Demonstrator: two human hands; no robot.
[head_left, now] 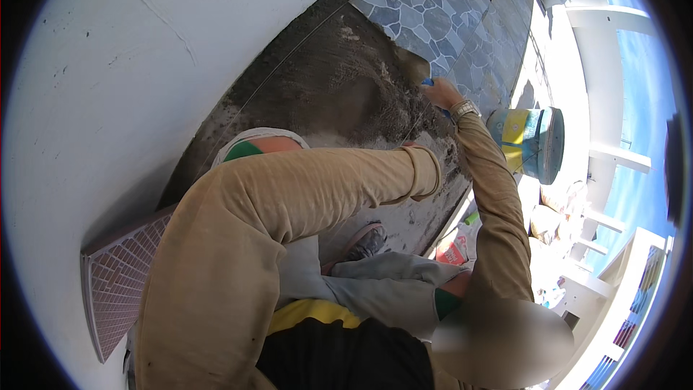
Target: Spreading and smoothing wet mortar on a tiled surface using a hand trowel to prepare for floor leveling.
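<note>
My right hand (443, 92), with a watch at the wrist, is closed around the blue handle of a trowel (414, 68). The trowel's blade lies at the edge of the grey stone-patterned tiles (426, 11), where they meet the dark wet mortar bed (325, 79). My left arm, in a tan sleeve, reaches across in front of my knees. Beyond its cuff my left hand (412, 145) is almost wholly hidden; its fingers do not show.
A white wall (144, 43) rises along the left, with a taut string (278, 65) near its base. To the right stands a blue and yellow bucket (525, 141). A brown brick-patterned panel (126, 282) leans at lower left. Bags (548, 222) and a red packet (451, 249) lie at right.
</note>
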